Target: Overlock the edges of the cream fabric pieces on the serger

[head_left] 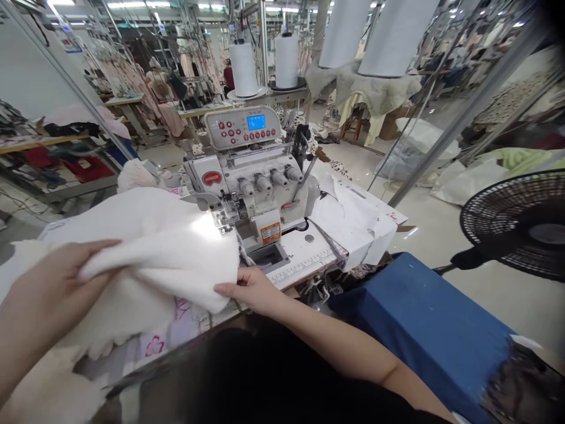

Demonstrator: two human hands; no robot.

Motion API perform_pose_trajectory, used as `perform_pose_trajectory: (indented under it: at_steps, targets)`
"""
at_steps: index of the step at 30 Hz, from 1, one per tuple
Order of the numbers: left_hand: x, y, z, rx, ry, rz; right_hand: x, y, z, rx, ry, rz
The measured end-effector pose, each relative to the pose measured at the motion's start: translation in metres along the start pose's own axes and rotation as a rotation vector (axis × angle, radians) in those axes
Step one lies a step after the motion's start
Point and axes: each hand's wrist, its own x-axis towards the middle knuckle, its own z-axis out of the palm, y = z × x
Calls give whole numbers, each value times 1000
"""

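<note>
A piece of white fabric [176,253] stretches between my two hands in front of an overlock sewing machine [260,182]. My left hand [66,288] pinches a fold of it at the left, blurred by motion. At the cloth's right edge, my right hand [253,288] grips it between thumb and fingers, close to the machine's front. The presser foot [225,221] stands just beyond the fabric, under a bright lamp spot. Whether the cloth lies under the foot cannot be made out. More white cloth [132,212] spreads over the left side of the table.
Thread cones [242,68] stand behind the machine. White sheets [353,218] cover the table's right end. A black fan [521,224] and a blue cloth-covered surface [432,318] are at the right. Beneath the fabric lies a flower-patterned cover [154,346]. Other sewing stations fill the background.
</note>
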Motion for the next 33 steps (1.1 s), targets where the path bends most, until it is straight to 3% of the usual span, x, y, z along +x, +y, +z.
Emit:
perform_pose_trajectory:
  at_steps: [2,4,7,9,12,16,19,22,27,33]
  targets:
    - [12,24,-12,84,94,175,-1,2,4,32,26,14]
    - [14,60,-8,36,94,335,-3,3,7,54,40,27]
    - [8,105,19,-146,-51,505,-9,3,7,58,40,34]
    - [6,117,37,-189,-110,565,-11,1,4,42,46,32]
    - [12,115,50,-143,-114,605,-10,-1,-1,-40,68,2]
    - [21,106,49,-102,-128,626,-1,-2,-4,-127,128,-110]
    - [23,106,48,-70,-134,632,7,1,-2,-54,170,-158]
    - [23,109,50,-26,-125,613,11,6,1,-9,149,-183]
    - [23,110,49,-42,-127,612,7,5,-1,-175,64,-106]
    - [23,112,50,-75,-134,620,10,-2,-6,-117,103,-200]
